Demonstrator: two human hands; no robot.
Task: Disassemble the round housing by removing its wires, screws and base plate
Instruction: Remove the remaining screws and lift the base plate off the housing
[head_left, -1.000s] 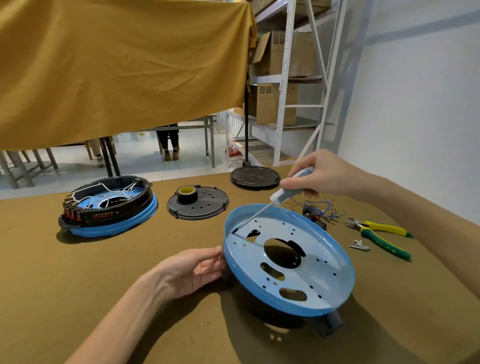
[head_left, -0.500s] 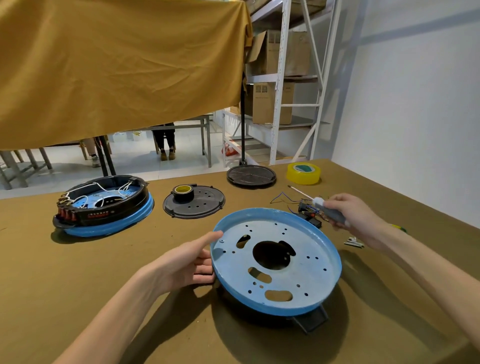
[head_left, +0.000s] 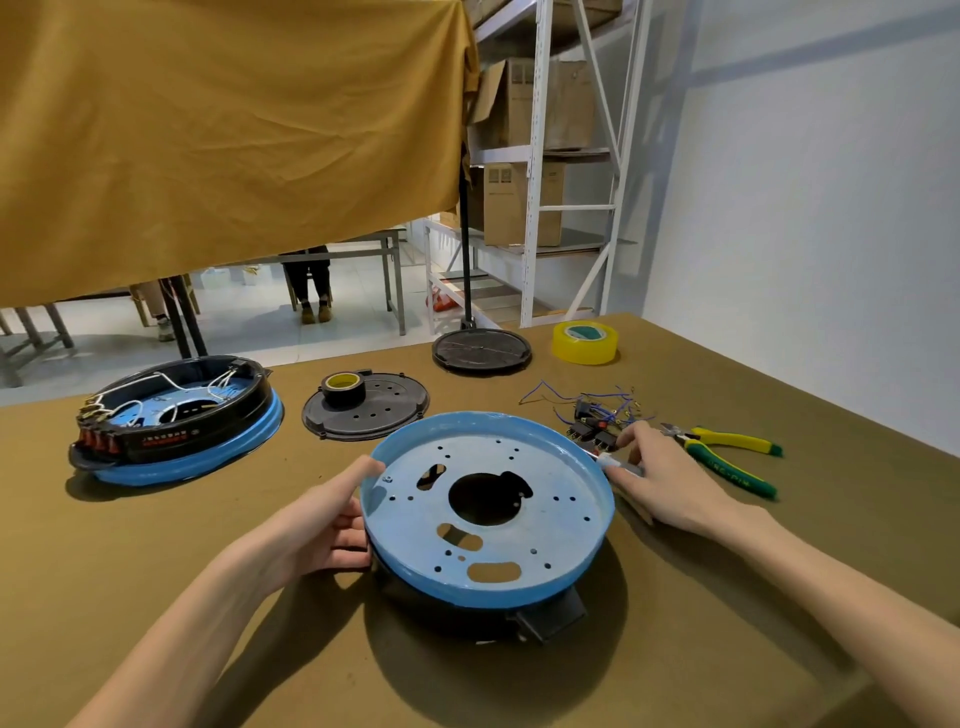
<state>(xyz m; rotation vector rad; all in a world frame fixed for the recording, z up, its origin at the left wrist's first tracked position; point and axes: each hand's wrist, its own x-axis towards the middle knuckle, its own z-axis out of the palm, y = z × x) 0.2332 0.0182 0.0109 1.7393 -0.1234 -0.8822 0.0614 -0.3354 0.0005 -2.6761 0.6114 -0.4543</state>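
Change: the right hand (head_left: 670, 480) has lowered the grey-handled screwdriver (head_left: 615, 464) to the olive tabletop (head_left: 156, 571) beside the rim, fingers loosely round it
Meaning: unscrewing looks finished; lifting comes next
Housing: round blue metal base plate (head_left: 488, 506) sits on its black housing (head_left: 545, 618), centre table
Left hand (head_left: 322, 525): gripping the plate's rim, closer than half a second ago
Loose screw (head_left: 387, 478): lies inside the rim
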